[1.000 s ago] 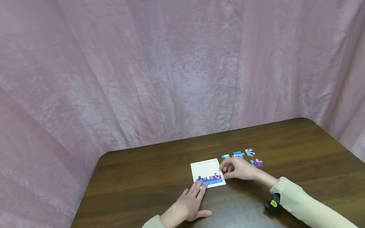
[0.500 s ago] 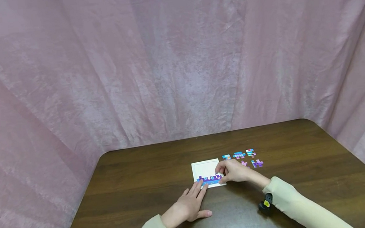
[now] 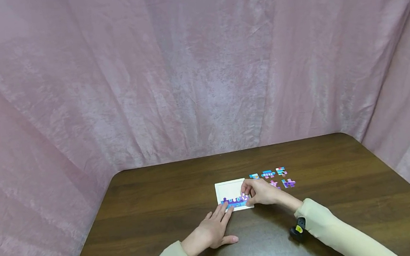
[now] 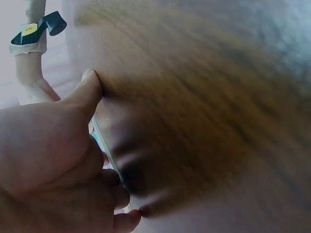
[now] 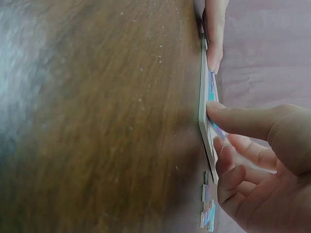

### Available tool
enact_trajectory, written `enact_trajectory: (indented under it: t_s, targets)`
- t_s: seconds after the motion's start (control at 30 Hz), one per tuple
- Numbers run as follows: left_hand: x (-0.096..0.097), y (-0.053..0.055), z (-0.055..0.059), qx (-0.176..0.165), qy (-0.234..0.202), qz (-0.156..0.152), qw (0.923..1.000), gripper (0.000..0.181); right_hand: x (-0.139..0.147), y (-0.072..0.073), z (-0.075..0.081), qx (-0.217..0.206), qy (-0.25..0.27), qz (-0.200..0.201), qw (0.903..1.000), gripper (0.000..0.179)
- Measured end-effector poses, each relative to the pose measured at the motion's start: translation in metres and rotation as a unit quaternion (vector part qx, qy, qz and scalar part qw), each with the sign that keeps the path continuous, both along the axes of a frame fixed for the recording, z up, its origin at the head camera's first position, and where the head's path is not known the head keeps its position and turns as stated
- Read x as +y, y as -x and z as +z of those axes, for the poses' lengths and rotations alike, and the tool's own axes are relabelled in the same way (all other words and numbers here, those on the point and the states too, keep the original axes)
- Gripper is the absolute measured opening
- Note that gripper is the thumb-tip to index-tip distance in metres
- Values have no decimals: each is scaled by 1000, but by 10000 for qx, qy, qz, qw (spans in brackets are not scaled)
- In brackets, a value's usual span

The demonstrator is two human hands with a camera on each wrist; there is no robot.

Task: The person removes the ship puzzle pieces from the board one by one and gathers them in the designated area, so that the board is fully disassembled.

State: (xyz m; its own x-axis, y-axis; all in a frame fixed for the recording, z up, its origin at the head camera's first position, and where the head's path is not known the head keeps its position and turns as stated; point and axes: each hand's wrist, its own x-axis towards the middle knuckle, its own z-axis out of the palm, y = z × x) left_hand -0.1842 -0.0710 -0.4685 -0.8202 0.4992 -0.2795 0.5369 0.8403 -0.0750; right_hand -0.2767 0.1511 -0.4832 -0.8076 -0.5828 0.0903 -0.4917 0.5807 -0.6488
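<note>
A white square puzzle tray [image 3: 229, 187] lies on the table, with a purple and blue strip of joined pieces [image 3: 235, 203] along its near side. My left hand [image 3: 214, 229] rests with spread, straight fingers on the tray's near left corner, its thumb out on the table. At the tray's right side my right hand [image 3: 265, 192] pinches a pinkish-purple puzzle piece [image 3: 245, 197] between thumb and index finger, low over the strip's right end. In the right wrist view, the thumb [image 5: 243, 119] presses at the tray's edge and the piece is mostly hidden.
Several loose puzzle pieces lie right of the tray, among them a blue one [image 3: 268, 174], a striped one [image 3: 281, 171] and a purple one [image 3: 288, 183]. The brown wooden table [image 3: 160, 197] ends at a pink curtain [image 3: 201, 83] behind.
My right hand has moved left from beside the tray to over its right edge. The pinkish piece now shows between its fingers at the strip's end. My left hand has stayed put.
</note>
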Motion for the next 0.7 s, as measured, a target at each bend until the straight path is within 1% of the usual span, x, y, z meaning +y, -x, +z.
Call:
enact_trajectory:
  t_s: [0.1, 0.3, 0.47, 0.7]
  targets:
    - [0, 0, 1, -46, -3, 27, 10000, 86, 0, -2, 0, 41, 78, 33, 10000, 30]
    - [1, 0, 1, -132, 15, 63, 9999, 86, 2, -4, 2, 158, 240, -21, 9996, 12]
    - [0, 0, 2, -77, 3, 9, 10000, 86, 4, -4, 2, -87, 544, -108, 9984, 6]
    - [-1, 1, 1, -74, -13, -25, 10000, 86, 7, -3, 3, -594, 990, -108, 9933, 7]
